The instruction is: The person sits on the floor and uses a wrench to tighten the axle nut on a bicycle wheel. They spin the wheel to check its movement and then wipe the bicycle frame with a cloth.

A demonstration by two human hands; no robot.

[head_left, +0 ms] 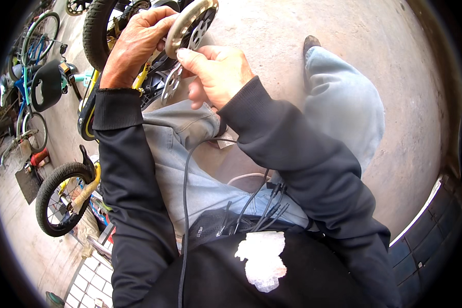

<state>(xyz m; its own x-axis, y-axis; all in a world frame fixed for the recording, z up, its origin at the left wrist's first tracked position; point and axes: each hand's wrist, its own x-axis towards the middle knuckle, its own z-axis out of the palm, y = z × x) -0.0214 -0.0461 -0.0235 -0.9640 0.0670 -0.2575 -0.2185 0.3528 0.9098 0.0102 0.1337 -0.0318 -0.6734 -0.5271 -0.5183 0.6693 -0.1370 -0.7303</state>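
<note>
The small wheel [191, 24], a pale-rimmed training wheel with a dark spoked hub, sits at the top of the view and serves as the reference point for all positions below. The left hand [136, 46] is closed over the wheel's left side, with its fingers curled across the rim from above. The right hand [218, 72] is just below and to the right of the wheel, with its thumb and forefinger pinched on the lower edge of the wheel; both hands are therefore clamped on the same wheel and lie close together. A perforated metal bracket [170, 84] hangs directly below the wheel, between the two hands; whether it is fixed to the wheel cannot be told. Behind the wheel, up and to the left, is the black knobbly tyre [95, 28] of a small bicycle, whose yellow frame [90, 110] runs down below the left hand. Both forearms wear black sleeves [292, 149] that lead down from the wheel toward the lower edge. Below the wheel, the person's knees in light blue jeans [344, 102] rest over the concrete floor [395, 61], which extends to the right of the wheel. Far left of the wheel stand more bicycles [33, 72], and lower left lies another small bicycle wheel [61, 200] with a black tyre. Black cables [186, 205] run down the person's front well below the wheel.
</note>
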